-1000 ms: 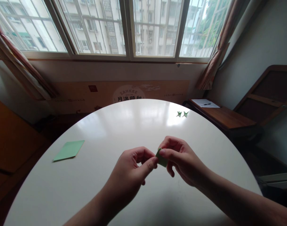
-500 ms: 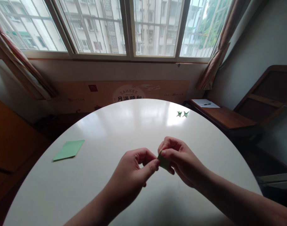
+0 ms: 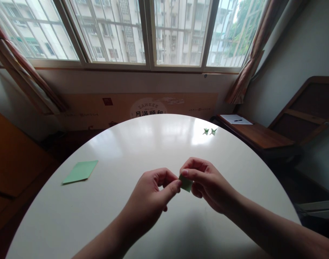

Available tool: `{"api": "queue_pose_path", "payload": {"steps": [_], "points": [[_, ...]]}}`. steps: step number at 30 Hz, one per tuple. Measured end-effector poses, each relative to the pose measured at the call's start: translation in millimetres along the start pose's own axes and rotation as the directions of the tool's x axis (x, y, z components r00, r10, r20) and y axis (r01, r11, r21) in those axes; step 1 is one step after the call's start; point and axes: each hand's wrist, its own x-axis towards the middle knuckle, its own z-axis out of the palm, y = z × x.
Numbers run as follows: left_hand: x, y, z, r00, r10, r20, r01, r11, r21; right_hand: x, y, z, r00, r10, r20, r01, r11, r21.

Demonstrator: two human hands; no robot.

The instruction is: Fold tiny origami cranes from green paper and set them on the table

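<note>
A small folded piece of green paper (image 3: 186, 184) is held up above the white table (image 3: 113, 223), between both hands. My left hand (image 3: 157, 190) pinches its left corner with thumb and forefinger. My right hand (image 3: 203, 178) grips the top edge, thumb on the near face, the other fingers curled behind and below. The fingers partly cover the paper, so its exact folds cannot be made out. Farther off on the right lie two small folded green paper figures (image 3: 210, 131), shaped like birds, side by side.
Flat green square paper (image 3: 80, 172) lies on the table's left side. Beyond the round table's right edge stands a wooden chair (image 3: 272, 135) with a white sheet (image 3: 236, 119) and a pen on its seat. A window (image 3: 177, 32) and curtains are behind.
The folded paper has tilted slightly between my fingers and shows a lighter face. My right hand's lower fingers have curled in a little. The flat paper and the bird figures stay put.
</note>
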Motion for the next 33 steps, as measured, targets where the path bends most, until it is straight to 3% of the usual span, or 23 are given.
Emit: {"api": "queue_pose_path", "payload": {"steps": [10, 21, 33], "points": [[1.2, -1.2, -3.8, 0.995, 0.045, -0.087, -0.05, 0.997, -0.056, 1.0, -0.2, -2.2, 0.998, -0.009, 0.07, 0.016, 0.995, -0.099], [1.6, -3.6, 0.2, 0.997, 0.034, -0.068, -0.032, 0.999, 0.037, 2.1, 2.4, -1.9, 0.996, -0.084, 0.004, 0.084, 0.994, -0.072], [0.0, -2.6, 1.0, 0.999, 0.038, -0.014, -0.037, 0.996, 0.076, 5.4, 4.8, 0.2, 0.999, -0.041, -0.013, 0.04, 0.998, -0.053]]}}
